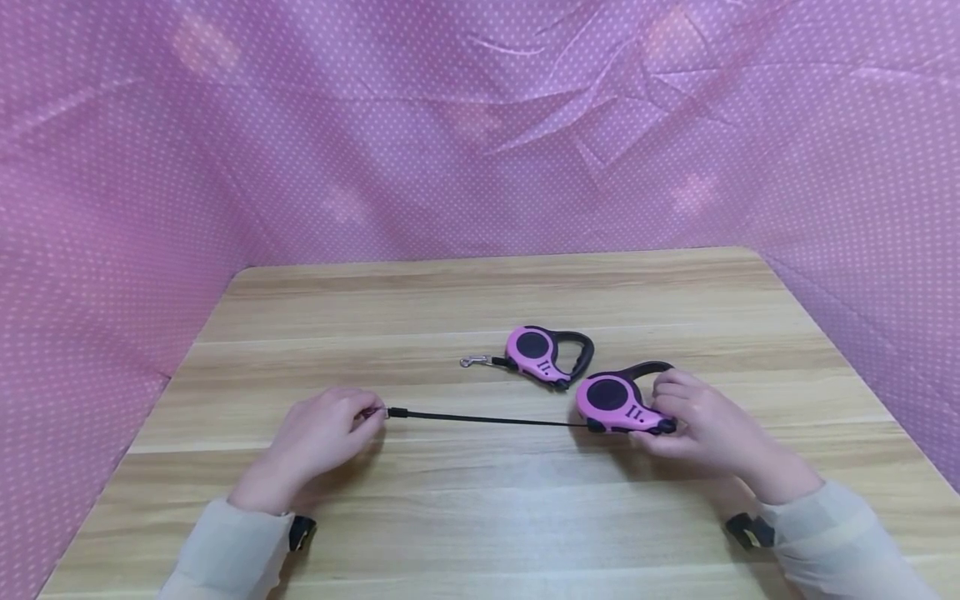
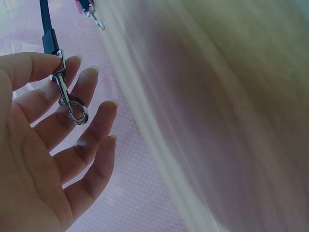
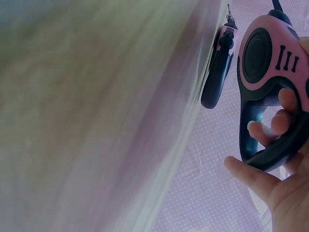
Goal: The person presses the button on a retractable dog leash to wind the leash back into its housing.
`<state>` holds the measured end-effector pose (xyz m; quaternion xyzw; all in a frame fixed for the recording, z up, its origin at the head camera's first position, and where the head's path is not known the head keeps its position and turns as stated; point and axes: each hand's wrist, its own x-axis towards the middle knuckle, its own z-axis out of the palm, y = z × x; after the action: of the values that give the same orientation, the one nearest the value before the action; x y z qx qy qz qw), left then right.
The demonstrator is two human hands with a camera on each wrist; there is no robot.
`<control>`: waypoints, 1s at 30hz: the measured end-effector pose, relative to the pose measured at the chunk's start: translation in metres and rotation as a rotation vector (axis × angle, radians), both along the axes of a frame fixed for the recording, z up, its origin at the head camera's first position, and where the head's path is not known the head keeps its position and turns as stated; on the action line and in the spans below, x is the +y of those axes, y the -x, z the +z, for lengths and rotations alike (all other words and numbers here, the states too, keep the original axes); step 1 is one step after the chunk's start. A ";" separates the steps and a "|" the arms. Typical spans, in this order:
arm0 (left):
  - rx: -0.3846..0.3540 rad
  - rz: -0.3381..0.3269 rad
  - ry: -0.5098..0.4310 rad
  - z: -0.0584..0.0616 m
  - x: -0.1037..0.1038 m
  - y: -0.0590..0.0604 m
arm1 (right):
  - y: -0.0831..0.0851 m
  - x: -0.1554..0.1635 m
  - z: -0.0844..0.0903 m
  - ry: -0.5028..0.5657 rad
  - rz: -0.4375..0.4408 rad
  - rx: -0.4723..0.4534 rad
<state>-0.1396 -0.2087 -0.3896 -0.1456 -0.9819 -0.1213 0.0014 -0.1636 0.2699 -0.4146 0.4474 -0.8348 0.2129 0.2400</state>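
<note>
My right hand (image 1: 693,417) grips a pink and black retractable dog leash (image 1: 607,395), its fingers passing through the black handle loop (image 3: 248,140). From the leash body a black strap (image 1: 487,419) runs out to the left, pulled straight above the table. At the strap's end, my left hand (image 1: 330,425) pinches the metal snap hook (image 2: 63,89) between thumb and fingers; the other fingers are loosely bent. A second pink and black leash (image 1: 534,346) lies behind the held one, its strap drawn in and its snap hook (image 1: 474,361) pointing left.
The light wood-grain table (image 1: 450,517) spans the view beneath both hands. Pink dotted cloth (image 1: 480,150) hangs around its back and sides. A dark wrist device (image 1: 302,532) shows at the left sleeve, and another wrist device (image 1: 750,530) at the right.
</note>
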 end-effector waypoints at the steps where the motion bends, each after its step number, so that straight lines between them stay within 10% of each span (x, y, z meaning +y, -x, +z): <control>1: 0.002 -0.003 0.000 0.000 0.000 0.000 | 0.000 -0.001 0.000 0.002 0.004 -0.001; 30: 0.011 -0.027 -0.001 -0.003 0.014 0.004 | 0.004 -0.013 0.001 -0.028 0.035 0.027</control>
<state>-0.1436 -0.1952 -0.3921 -0.1593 -0.9798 -0.1211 0.0053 -0.1675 0.2570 -0.4132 0.4681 -0.8265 0.1993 0.2410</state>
